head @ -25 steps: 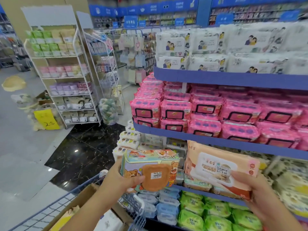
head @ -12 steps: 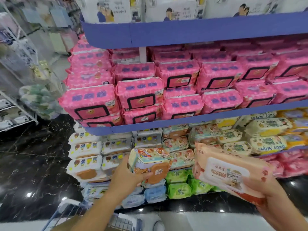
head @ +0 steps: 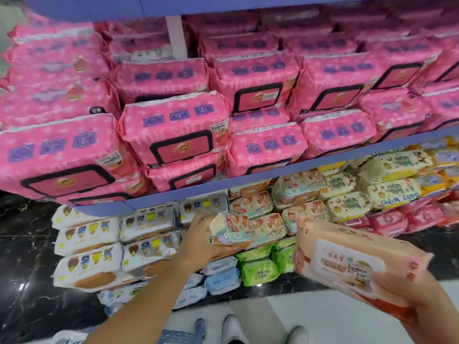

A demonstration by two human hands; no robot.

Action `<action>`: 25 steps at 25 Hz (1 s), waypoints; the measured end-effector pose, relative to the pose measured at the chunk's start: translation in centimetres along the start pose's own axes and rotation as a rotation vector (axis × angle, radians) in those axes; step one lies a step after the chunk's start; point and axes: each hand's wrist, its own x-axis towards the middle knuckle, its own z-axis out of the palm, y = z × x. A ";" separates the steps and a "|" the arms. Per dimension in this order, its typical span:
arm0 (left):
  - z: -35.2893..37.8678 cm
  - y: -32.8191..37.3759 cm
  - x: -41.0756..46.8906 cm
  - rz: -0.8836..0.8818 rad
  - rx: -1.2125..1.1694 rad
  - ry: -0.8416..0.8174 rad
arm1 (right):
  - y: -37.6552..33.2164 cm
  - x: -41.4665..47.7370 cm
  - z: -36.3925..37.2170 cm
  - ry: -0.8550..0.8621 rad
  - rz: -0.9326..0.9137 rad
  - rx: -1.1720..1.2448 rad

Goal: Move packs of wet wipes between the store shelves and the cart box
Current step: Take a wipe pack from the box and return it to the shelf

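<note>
My left hand grips a small cartoon-printed pack of wet wipes and holds it against the row of matching packs on the lower shelf. My right hand holds a larger peach-coloured pack with a white lid in front of the shelf, at the lower right. The blue shelf edge runs just above my left hand.
Pink packs fill the shelf above. White packs with bear prints lie left of my left hand, green packs and light blue packs below it, cream "Baby Wipes" packs to the right. A bit of the cart's rim shows at the bottom.
The view has swung down and closer to the lower shelves. My left hand has carried the cartoon pack forward to the matching row. My right hand still holds the peach pack.
</note>
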 end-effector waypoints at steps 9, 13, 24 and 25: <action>7.4 4.0 6.2 0.131 -0.086 0.054 | -1.8 4.9 1.0 0.143 0.022 -0.191; 8.2 2.9 11.2 0.232 0.302 0.104 | -1.4 5.1 -1.5 0.057 0.047 0.070; 10.2 4.5 13.1 -0.101 1.147 0.015 | -4.1 9.8 -4.4 0.019 0.110 0.169; 10.5 5.3 13.2 -0.154 1.157 -0.021 | -4.3 10.1 -4.9 0.005 0.116 0.166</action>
